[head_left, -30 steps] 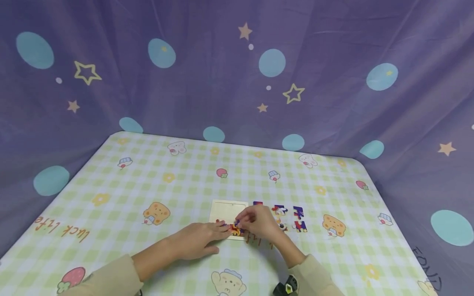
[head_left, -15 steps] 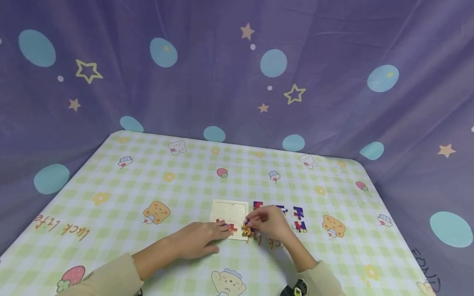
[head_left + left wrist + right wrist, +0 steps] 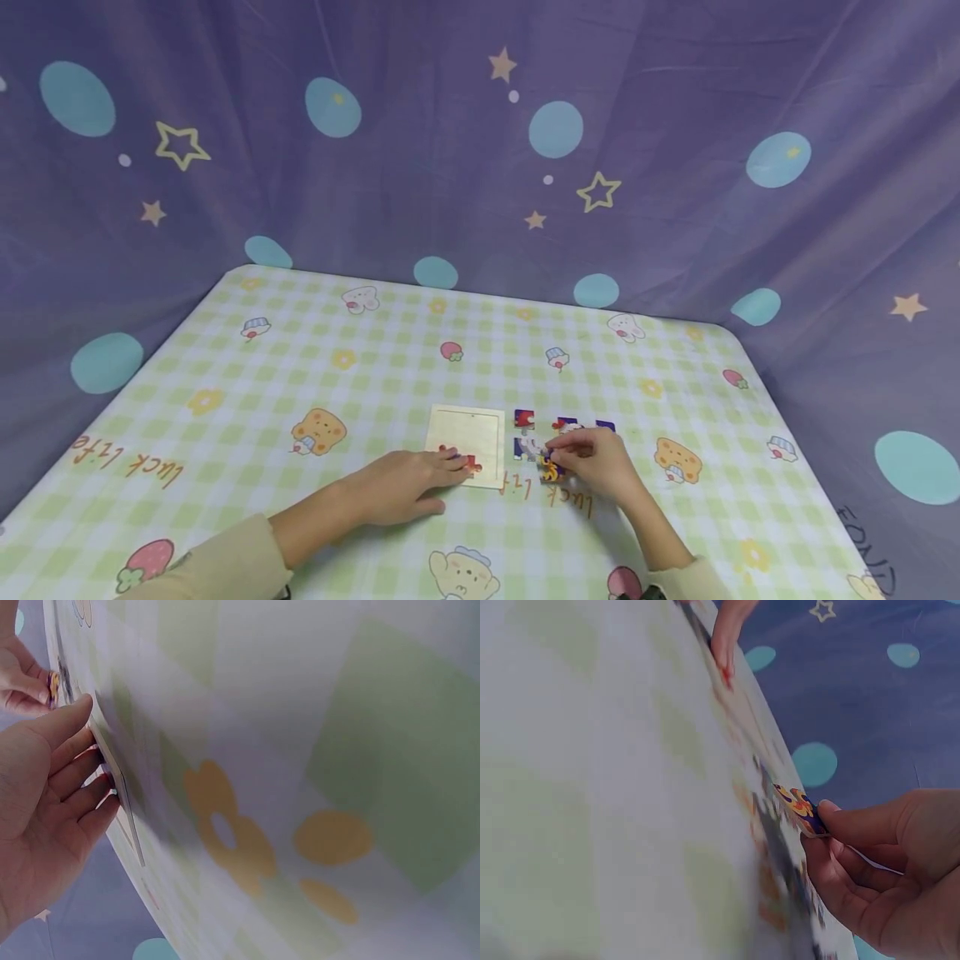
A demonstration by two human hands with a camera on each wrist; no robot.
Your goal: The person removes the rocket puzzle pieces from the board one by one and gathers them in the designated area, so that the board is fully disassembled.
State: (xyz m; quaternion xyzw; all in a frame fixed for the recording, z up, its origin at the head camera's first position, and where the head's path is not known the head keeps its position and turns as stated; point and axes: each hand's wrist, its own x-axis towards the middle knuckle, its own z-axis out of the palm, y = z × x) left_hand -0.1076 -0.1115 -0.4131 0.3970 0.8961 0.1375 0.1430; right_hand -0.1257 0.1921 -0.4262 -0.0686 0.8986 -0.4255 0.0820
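My right hand (image 3: 600,462) pinches a purple and yellow jigsaw piece (image 3: 796,806) between thumb and fingers, low over the tablecloth to the right of the tray. My left hand (image 3: 397,487) lies with its fingers extended over the lower left corner of the pale wooden puzzle tray (image 3: 483,425). Just past those fingertips a red jigsaw piece (image 3: 471,465) shows inside the tray; part of it is hidden under the hand. In the left wrist view the left fingers (image 3: 86,776) rest along the tray's edge.
Several loose jigsaw pieces lie right of the tray, among them a red and purple one (image 3: 524,418) and a grey and blue one (image 3: 527,448). My right hand partly covers others. A checked tablecloth (image 3: 375,400) spreads beneath, with a purple curtain (image 3: 420,150) behind the table.
My right hand has lifted the purple and yellow jigsaw piece out of the tray and carried it right, over beside the loose pieces. The left hand has stayed in place.
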